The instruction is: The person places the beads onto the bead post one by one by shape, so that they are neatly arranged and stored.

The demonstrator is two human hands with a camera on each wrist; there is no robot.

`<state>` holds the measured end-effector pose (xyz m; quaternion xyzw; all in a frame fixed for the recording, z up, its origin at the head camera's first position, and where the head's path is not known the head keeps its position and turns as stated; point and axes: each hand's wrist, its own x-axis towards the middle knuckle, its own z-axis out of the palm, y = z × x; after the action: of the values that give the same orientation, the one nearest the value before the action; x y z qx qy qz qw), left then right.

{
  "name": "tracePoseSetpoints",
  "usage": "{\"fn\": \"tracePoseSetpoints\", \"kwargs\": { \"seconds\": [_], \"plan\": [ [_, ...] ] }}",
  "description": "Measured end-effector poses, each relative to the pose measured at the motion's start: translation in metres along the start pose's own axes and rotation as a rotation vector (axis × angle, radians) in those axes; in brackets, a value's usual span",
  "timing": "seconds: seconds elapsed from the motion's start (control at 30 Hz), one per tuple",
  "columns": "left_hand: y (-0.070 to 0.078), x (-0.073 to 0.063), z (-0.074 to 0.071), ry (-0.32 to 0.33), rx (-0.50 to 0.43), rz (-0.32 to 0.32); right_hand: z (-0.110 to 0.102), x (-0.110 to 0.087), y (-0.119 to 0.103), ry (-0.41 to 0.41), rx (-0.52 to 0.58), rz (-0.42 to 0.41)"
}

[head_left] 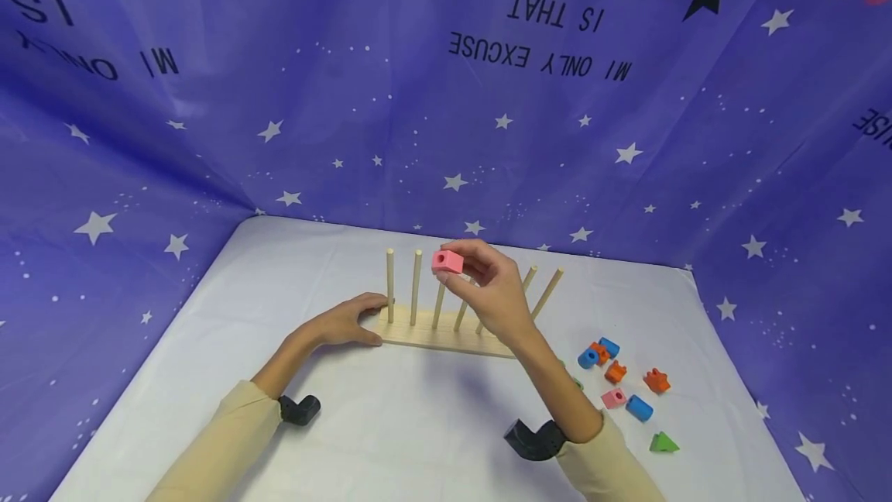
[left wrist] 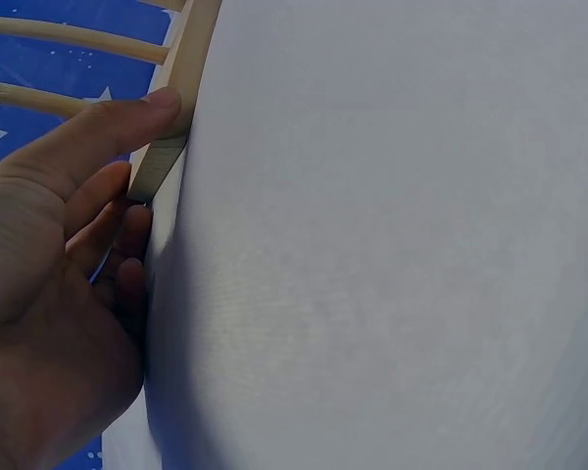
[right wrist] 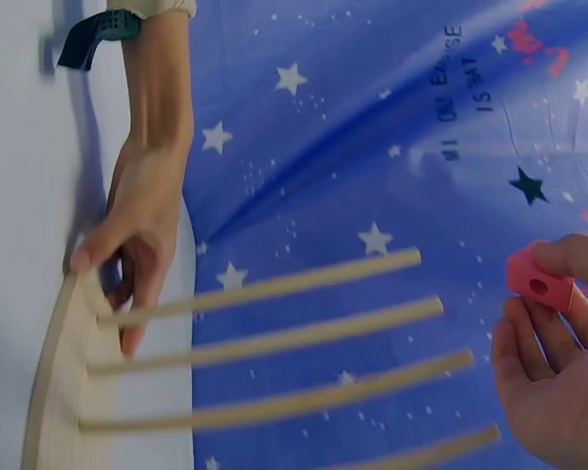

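A pink block [head_left: 447, 262] with a round hole in it is pinched between the thumb and fingers of my right hand [head_left: 500, 293], up near the tops of the pegs. Below it lies a wooden peg board [head_left: 446, 338], a flat base with several upright dowels [head_left: 415, 289]. My left hand [head_left: 343, 322] grips the left end of that base, thumb at the front edge and fingers behind, as the left wrist view shows up close at the base's end [left wrist: 159, 168]. From the right wrist view, the block [right wrist: 541, 278] stands beyond the peg tips with its hole showing.
Loose pieces lie on the white table [head_left: 411, 424] to the right: blue cylinders [head_left: 639, 408], orange knobbly pieces [head_left: 656, 380], another pink block [head_left: 613, 398] and a green triangular piece [head_left: 664, 442]. A purple star-printed curtain [head_left: 390, 153] surrounds the table's back and sides.
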<state>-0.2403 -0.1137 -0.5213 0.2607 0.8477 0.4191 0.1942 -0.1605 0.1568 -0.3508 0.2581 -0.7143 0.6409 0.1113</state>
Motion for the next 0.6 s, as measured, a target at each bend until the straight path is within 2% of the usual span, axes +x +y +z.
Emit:
{"fn": "tracePoseSetpoints", "kwargs": {
  "seconds": [0.33,0.6],
  "plan": [
    [-0.001,0.000,-0.001,-0.001,-0.023,0.027,0.043,0.029,0.011,0.017,0.004,-0.023],
    [-0.002,0.000,-0.001,-0.004,-0.025,0.015,0.062,0.036,0.027,0.044,-0.051,-0.010]
  ]
}}
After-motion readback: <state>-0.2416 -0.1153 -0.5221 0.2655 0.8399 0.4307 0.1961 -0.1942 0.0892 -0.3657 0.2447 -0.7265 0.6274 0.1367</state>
